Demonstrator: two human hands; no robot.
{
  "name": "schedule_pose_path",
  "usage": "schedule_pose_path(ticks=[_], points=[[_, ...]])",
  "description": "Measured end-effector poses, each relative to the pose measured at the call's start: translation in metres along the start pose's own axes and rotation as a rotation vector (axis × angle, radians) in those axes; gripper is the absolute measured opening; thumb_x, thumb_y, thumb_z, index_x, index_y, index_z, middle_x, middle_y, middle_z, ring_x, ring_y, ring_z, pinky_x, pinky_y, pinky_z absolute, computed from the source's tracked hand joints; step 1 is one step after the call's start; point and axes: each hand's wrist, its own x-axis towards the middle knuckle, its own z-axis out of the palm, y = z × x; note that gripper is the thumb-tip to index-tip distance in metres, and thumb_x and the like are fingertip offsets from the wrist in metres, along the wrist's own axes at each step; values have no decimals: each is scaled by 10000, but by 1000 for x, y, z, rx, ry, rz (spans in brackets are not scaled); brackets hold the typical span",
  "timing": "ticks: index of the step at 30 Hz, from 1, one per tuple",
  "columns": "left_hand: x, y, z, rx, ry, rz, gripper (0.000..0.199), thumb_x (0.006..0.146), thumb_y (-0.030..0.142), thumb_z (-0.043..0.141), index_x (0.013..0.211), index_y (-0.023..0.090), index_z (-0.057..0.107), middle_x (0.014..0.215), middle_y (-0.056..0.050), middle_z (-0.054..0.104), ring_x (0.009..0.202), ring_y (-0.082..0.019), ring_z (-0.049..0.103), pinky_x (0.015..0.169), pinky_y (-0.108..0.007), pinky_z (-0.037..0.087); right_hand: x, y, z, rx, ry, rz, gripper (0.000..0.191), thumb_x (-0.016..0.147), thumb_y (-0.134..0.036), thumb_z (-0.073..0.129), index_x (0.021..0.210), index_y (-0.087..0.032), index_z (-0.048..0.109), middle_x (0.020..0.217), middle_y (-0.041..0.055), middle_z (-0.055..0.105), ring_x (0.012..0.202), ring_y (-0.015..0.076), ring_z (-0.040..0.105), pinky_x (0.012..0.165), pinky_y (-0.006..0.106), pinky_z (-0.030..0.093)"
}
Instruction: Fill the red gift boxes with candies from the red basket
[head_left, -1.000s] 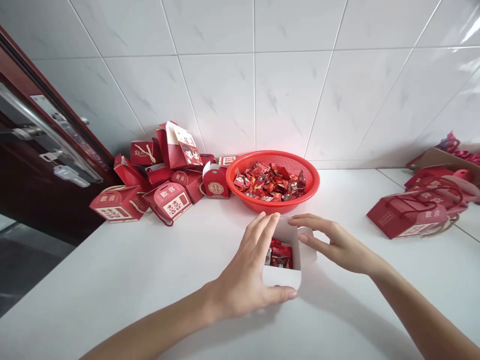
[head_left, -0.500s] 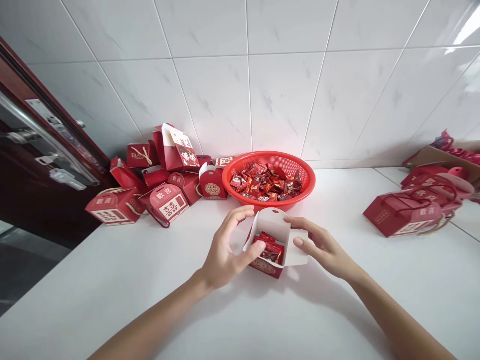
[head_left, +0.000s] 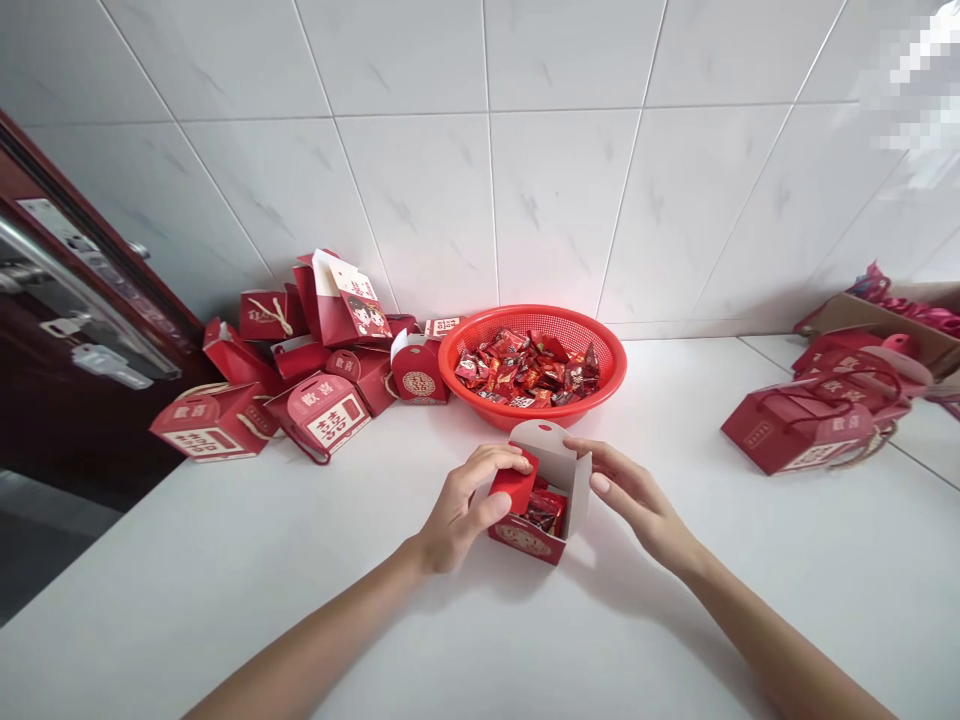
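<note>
A small red cardboard candy box [head_left: 523,538] with a white inside stands open on the counter in front of me. Wrapped red candies [head_left: 546,510] lie in it. My left hand [head_left: 469,505] has its fingers and thumb closed over the red left flap [head_left: 516,482], which is bent inward over the candies. At the other side, my right hand [head_left: 637,500] holds its fingers and thumb against the right flap [head_left: 580,500], which stands roughly upright. The rounded back panel [head_left: 541,437] of the box is raised.
Just behind the box sits a red plastic basket [head_left: 532,415] of wrapped candies. Several red gift boxes [head_left: 330,415] are heaped at left, near a dark door [head_left: 67,400]. More closed boxes [head_left: 795,430] stand at right, by a cardboard carton [head_left: 892,315] with pink ribbon-like material.
The left flap has been folded inward under my left hand. My right hand has swung the right flap up from lying outward.
</note>
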Motion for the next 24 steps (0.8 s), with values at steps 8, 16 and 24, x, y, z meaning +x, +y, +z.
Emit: schedule_pose_path(ticks=[8,16,24], points=[[-11,8,29,39,196,-119,314,1046,453,501,1182,211,647,1193,-101,707,1125,-246,663,1041,-397,508,4,7,30,-72,276,-53,475,925,-603,649,1241,-267,535,1043,68,711,1025,247,687,967,457,556],[-13,9,34,-109,180,-123,308,980,468,549,1010,203,702,1086,-96,702,1145,-291,634,1022,-412,510,4,9,29,-103,278,-31,458,951,-629,578,1201,-246,583,1016,71,698,990,246,677,900,411,564],[0,24,17,-125,-15,-210,410,930,404,540,585,205,638,1287,-98,694,1287,-338,582,1117,-481,460,0,14,23,-83,191,-13,472,936,-625,605,1222,-250,605,1209,97,686,1093,267,663,967,430,543]])
